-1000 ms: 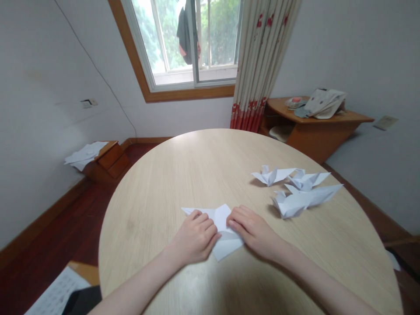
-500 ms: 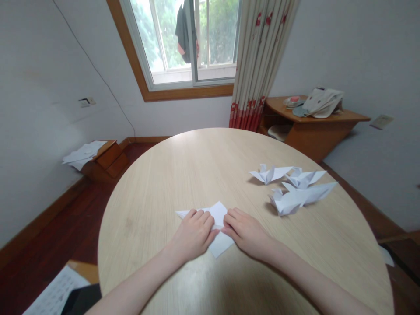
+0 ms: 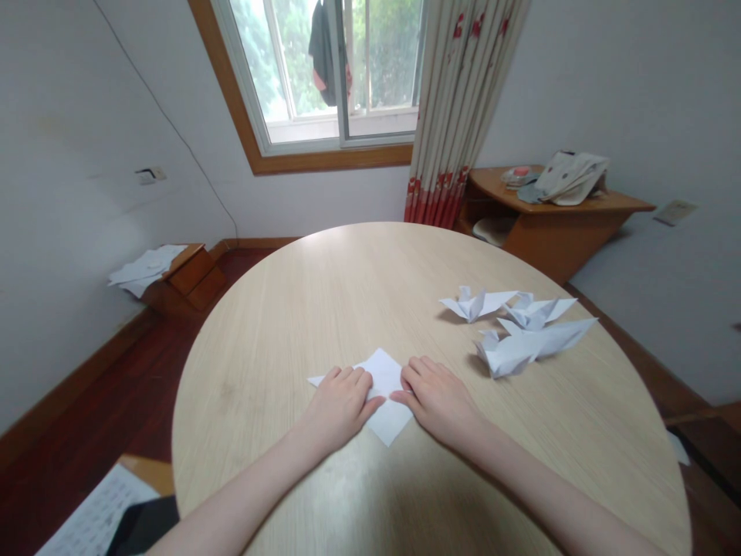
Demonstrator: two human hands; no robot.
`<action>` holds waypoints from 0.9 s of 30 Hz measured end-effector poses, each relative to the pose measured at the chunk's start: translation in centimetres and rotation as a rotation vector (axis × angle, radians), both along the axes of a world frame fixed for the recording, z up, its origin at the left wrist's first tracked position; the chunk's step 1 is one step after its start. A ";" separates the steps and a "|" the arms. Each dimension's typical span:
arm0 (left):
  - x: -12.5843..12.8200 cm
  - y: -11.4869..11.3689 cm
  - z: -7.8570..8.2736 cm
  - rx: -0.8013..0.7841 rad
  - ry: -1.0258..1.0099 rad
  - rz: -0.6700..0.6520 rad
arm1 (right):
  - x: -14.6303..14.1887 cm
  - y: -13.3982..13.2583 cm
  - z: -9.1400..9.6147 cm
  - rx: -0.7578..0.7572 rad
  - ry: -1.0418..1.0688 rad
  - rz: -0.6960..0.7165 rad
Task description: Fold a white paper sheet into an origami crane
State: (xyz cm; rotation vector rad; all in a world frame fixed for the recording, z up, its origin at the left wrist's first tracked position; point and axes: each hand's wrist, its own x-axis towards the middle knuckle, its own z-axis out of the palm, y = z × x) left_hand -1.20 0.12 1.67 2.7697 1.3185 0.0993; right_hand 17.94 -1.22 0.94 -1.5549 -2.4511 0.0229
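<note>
- In the head view, the right hand (image 3: 437,398) is now reaching its thumb inward over the paper (image 3: 385,374), whereas a second ago that thumb was tucking in beside its fingers; the two thumb tips are nearly meeting at the paper's middle.
- The paper is lying flatter and showing a cleaner diamond than a second ago, when its near part was looking ridged; this is suggesting, as a judgement, that a fold is being pressed down.
- The left hand (image 3: 341,398) is curling its fingers over the paper's left part, thumb stretching out; its fingertips are hiding, so whether this grip is pinching or only pressing, I cannot tell.
- The right hand's grip is curling at the paper's right edge, again leaving it unclear whether it is pinching.
- The paper is resting on the counter (image 3: 324,301), between and partly under both hands: thin, white, matt, a narrow spike poking out to its left.
- Around the paper, the counter is spreading in a round shape, showing pale wood grain.
- Beyond the paper and to its right, three folded white birds (image 3: 524,347) are clustering, showing sharp wings and crisp facets.
</note>
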 end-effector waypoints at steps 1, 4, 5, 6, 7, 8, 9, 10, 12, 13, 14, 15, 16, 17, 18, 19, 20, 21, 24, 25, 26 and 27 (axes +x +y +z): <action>0.0 0.0 0.0 -0.004 0.003 0.006 | 0.1 0.1 0.0 0.009 -0.005 -0.009; 0.0 0.0 0.0 -0.012 0.010 0.020 | 0.3 0.2 -0.1 0.029 -0.024 -0.031; 0.0 0.0 0.0 -0.014 0.010 0.023 | 0.3 0.2 -0.1 0.028 -0.029 -0.039; 0.0 0.0 0.0 -0.016 0.008 0.025 | 0.4 0.3 -0.1 0.022 -0.031 -0.048; 0.0 0.1 -0.1 -0.017 0.007 0.026 | 0.5 0.3 -0.1 0.012 -0.030 -0.059; 0.0 0.1 -0.1 -0.018 0.005 0.028 | 0.6 0.4 -0.1 0.003 -0.027 -0.071; -0.1 0.1 -0.1 -0.019 0.003 0.028 | 0.8 0.4 -0.1 -0.005 -0.022 -0.081; -0.1 0.1 -0.1 -0.019 0.000 0.030 | 0.9 0.5 0.0 -0.011 -0.017 -0.089; -0.1 0.1 -0.1 -0.019 -0.003 0.033 | 1.3 0.6 0.1 -0.026 -0.006 -0.105; 0.0 0.0 -0.1 -0.021 -0.003 0.034 | 1.4 0.7 0.2 -0.040 -0.001 -0.116; 0.0 0.0 0.0 -0.025 -0.002 0.035 | 1.6 0.7 0.4 -0.057 0.005 -0.130; 0.0 0.0 0.1 -0.030 -0.001 0.038 | 1.8 0.8 0.6 -0.077 0.012 -0.148; 0.0 0.0 0.1 -0.035 0.001 0.040 | 1.9 0.8 0.8 -0.098 0.017 -0.168; 0.0 0.0 0.2 -0.040 0.002 0.043 | 2.0 0.8 1.0 -0.115 0.021 -0.187; 0.0 0.0 0.3 -0.044 0.002 0.047 | 2.2 0.7 1.2 -0.127 0.022 -0.199; 0.0 0.1 0.3 -0.047 0.000 0.050 | 2.3 0.7 1.4 -0.135 0.018 -0.208; 0.0 0.1 0.4 -0.050 -0.002 0.051 | 2.5 0.7 1.5 -0.141 0.011 -0.214; 0.0 0.1 0.4 -0.054 -0.003 0.052 | 2.6 0.7 1.7 -0.145 0.002 -0.218; -0.1 0.1 0.5 -0.065 0.000 0.051 | 3.0 0.7 1.7 -0.138 -0.031 -0.219; -0.1 0.1 0.6 -0.069 0.001 0.053 | 3.1 0.7 1.7 -0.126 -0.043 -0.217; -0.1 0.1 0.6 -0.071 0.001 0.055 | 3.2 0.8 1.6 -0.114 -0.057 -0.212; -0.2 0.1 0.6 -0.072 0.000 0.058 | 3.2 0.8 1.6 -0.103 -0.072 -0.208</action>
